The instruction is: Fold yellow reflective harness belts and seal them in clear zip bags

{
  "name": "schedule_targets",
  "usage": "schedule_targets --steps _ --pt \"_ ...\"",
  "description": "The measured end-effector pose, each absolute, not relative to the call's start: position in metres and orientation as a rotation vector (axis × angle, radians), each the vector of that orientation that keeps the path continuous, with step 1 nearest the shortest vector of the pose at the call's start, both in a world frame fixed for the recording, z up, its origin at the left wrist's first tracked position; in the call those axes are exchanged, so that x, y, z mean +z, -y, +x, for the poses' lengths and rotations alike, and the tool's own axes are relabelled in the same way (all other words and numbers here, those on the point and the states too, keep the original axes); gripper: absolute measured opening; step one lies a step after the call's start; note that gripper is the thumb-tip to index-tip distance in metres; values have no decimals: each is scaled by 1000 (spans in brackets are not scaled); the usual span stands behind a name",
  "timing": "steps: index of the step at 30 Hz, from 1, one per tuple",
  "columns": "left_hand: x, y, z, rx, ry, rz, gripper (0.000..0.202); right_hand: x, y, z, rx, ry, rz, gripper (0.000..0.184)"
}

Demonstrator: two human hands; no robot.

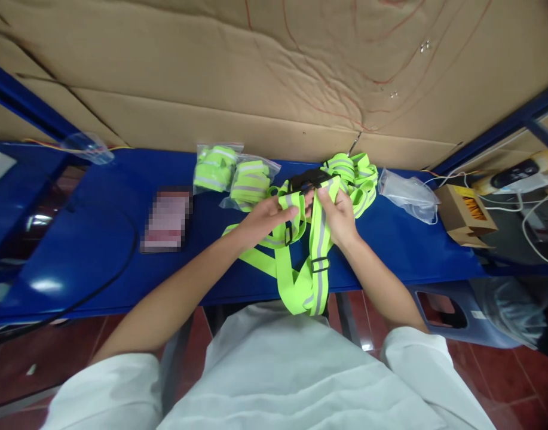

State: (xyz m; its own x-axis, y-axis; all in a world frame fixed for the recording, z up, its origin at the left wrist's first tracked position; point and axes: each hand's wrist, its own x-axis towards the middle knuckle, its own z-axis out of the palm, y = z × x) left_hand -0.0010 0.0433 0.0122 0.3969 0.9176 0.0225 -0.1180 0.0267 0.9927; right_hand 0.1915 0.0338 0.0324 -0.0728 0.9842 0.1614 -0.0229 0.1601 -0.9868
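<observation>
A neon-yellow reflective strap (318, 233) with a grey stripe and black slide buckles runs between both of my hands. My left hand (271, 216) is closed round one length of it, thumb on top. On the right, my right hand (339, 216) pinches another length, from which a loop hangs past the table's front edge. A black slide buckle (320, 264) sits on that hanging part. Just behind my hands lie black parts (307, 179), their kind unclear. More rolled reflective straps (366, 176) are heaped beyond my right hand.
Two clear bags of rolled yellow straps (216, 168) lie at the back of the blue table (211, 257). Left of them is a pixelated flat object (167, 220). A plastic bag (408, 194), a cardboard box (466, 215) and white cables stand right. A plastic stool (466, 313) is below.
</observation>
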Motion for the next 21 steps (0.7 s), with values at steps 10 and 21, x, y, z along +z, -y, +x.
schedule_targets --steps 10,21 --pt "14 -37 2 973 -782 1137 52 21 -34 189 1139 1304 -1121 50" --pt "9 -37 4 1111 -889 1091 42 19 -37 187 1185 1409 -1131 57"
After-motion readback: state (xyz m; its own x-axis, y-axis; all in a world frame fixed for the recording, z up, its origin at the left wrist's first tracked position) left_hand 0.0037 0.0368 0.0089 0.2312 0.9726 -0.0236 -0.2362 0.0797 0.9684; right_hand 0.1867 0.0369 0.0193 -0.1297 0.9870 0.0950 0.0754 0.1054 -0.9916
